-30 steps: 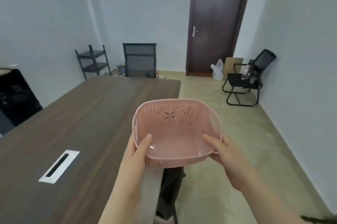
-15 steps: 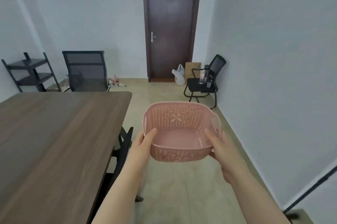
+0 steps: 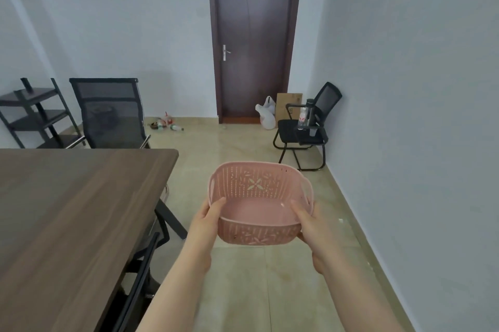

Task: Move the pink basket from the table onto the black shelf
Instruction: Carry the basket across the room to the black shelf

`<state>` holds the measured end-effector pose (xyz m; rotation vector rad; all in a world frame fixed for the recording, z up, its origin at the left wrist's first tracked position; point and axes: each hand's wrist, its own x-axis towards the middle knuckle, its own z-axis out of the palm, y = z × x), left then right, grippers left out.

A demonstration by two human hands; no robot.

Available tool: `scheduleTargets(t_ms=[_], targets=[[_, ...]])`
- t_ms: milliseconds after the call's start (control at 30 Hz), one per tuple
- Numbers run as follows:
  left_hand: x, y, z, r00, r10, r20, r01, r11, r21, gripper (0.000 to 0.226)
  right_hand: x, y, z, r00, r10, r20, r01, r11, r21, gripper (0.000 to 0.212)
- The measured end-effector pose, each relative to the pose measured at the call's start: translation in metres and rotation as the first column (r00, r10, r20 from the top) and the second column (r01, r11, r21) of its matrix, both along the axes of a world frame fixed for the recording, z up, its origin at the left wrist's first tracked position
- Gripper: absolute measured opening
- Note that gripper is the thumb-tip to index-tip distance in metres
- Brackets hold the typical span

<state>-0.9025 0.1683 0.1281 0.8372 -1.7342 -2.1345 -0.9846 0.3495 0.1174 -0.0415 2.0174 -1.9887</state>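
Note:
I hold an empty pink perforated basket [image 3: 256,191] in the air over the tiled floor, right of the table. My left hand [image 3: 208,219] grips its near left rim with the thumb inside. My right hand [image 3: 307,223] grips the near right rim the same way. The black shelf [image 3: 35,113], a three-tier metal rack, stands against the far left wall, well beyond the table's far end. The dark wooden table [image 3: 67,210] fills the left foreground.
A black mesh office chair [image 3: 110,113] stands at the table's far end beside the shelf. Another black chair [image 3: 307,126] with bottles sits by the right wall near a dark door [image 3: 253,34]. Bottles litter the floor; a chair is tucked under the table's right edge.
The view has swung right and moved along the table's side. The basket, held in both hands throughout, went from above the table edge to over the floor.

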Motion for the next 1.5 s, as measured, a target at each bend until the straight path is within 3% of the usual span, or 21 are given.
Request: scheduleTargets(t_ms=[333,467,567,767,900,1000,1200,1500], targets=[[-0.206,-0.105,-0.015,0.999,0.014,0.046,-0.016,0.999,0.047,0.042,-0.203,-0.106,-0.014,1.000,0.005,0.026,-0.005,1.000,0.011,0.030],[-0.286,-0.146,-0.007,0.999,-0.001,0.042,0.001,1.000,0.007,0.042,-0.279,-0.145,-0.006,1.000,0.008,0.011,-0.009,1.000,0.023,0.043],[-0.338,-0.168,-0.004,0.999,0.027,0.032,-0.027,1.000,0.001,0.036,-0.331,-0.168,0.001,1.000,0.016,0.002,-0.016,1.000,0.023,0.047],[-0.436,-0.206,-0.011,0.998,0.060,0.009,-0.060,0.998,0.025,0.029,-0.437,-0.208,0.000,0.998,0.052,-0.020,-0.052,0.999,-0.006,0.025],[-0.511,-0.229,-0.018,0.994,0.113,0.001,-0.113,0.993,0.018,0.020,-0.522,-0.238,-0.012,0.996,0.086,-0.010,-0.086,0.996,0.016,0.043],[-0.569,-0.246,-0.014,0.989,0.150,0.011,-0.150,0.989,0.017,0.013,-0.591,-0.260,-0.011,0.992,0.126,-0.005,-0.126,0.992,0.018,0.043],[-0.676,-0.284,-0.011,0.976,0.212,0.048,-0.214,0.977,0.029,0.037,-0.715,-0.303,-0.002,0.976,0.218,-0.012,-0.217,0.975,0.040,0.046],[-0.800,-0.352,-0.014,0.958,0.284,0.029,-0.285,0.958,0.033,0.036,-0.844,-0.379,0.001,0.959,0.283,-0.006,-0.283,0.958,0.057,0.050]])
